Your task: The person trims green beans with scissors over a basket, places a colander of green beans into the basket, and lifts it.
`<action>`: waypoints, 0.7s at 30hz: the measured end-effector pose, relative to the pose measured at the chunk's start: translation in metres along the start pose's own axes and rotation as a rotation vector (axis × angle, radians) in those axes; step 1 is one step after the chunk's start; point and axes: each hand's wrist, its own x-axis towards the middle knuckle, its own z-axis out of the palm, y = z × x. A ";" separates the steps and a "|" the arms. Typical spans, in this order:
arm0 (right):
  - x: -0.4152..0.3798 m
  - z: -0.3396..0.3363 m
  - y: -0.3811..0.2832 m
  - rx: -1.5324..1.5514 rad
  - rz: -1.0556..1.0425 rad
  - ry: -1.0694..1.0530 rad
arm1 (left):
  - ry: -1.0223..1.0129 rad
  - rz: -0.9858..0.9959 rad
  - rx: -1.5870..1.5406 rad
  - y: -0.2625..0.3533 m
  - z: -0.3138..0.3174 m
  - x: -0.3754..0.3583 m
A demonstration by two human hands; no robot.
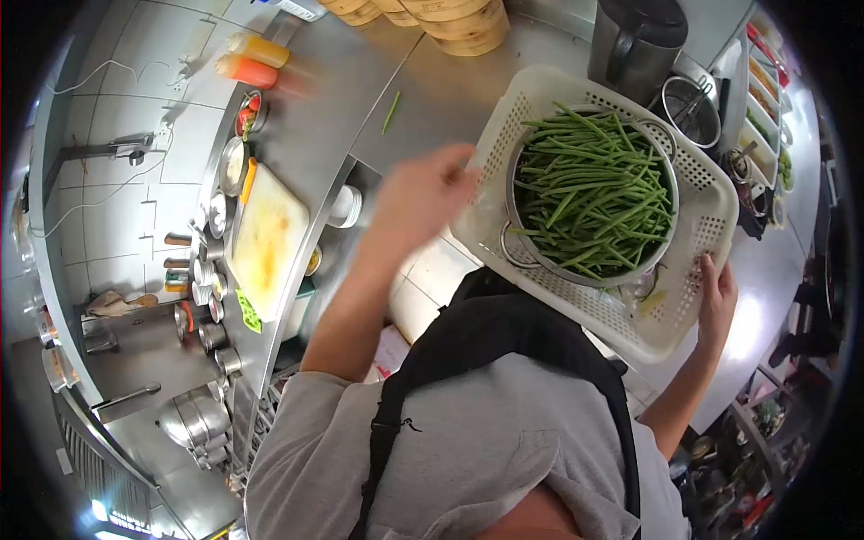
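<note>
A white perforated plastic basket (688, 310) sits tilted at the counter edge in front of the body. Inside it rests a metal colander (670, 202) with two loop handles, heaped with long green beans (594, 189). My right hand (717, 292) grips the basket's right rim, fingers against its outer side. At the basket's left rim is my left hand (427, 193), smeared by motion, so whether its fingers touch the rim cannot be made out.
A single green bean (391, 112) lies on the steel counter (360, 81). Bamboo steamers (468, 27) and a dark pitcher (637, 40) stand behind. On the left are a stained cutting board (268, 238), sauce bottles (247, 70) and small bowls.
</note>
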 end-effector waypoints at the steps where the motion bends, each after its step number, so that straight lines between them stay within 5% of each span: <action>1: 0.001 -0.002 0.003 0.009 0.000 -0.006 | 0.090 -0.003 -0.004 -0.017 -0.011 0.017; 3: 0.003 -0.005 0.009 0.008 -0.014 0.031 | 0.260 -0.172 0.196 -0.061 -0.025 0.069; 5: 0.002 -0.006 0.012 -0.054 0.021 0.053 | 0.523 -0.051 0.401 -0.176 0.001 0.137; 7: 0.000 -0.015 0.021 -0.116 0.075 0.077 | 0.382 -0.271 0.427 -0.220 0.017 0.175; 10: -0.005 -0.008 0.010 -0.115 0.082 0.095 | 0.306 -0.247 0.432 -0.234 0.028 0.191; 14: -0.010 0.003 -0.001 -0.046 0.112 0.120 | 0.288 -0.158 0.318 -0.193 0.016 0.168; 16: -0.008 0.006 -0.007 0.010 0.099 0.118 | 0.416 0.118 -0.304 -0.128 0.014 0.141; 20: -0.009 0.007 -0.010 0.031 0.115 0.088 | 0.333 0.687 -0.106 0.013 0.022 0.053; 21: -0.009 0.009 -0.009 0.066 0.106 0.101 | 0.296 0.695 -0.117 0.023 0.029 0.043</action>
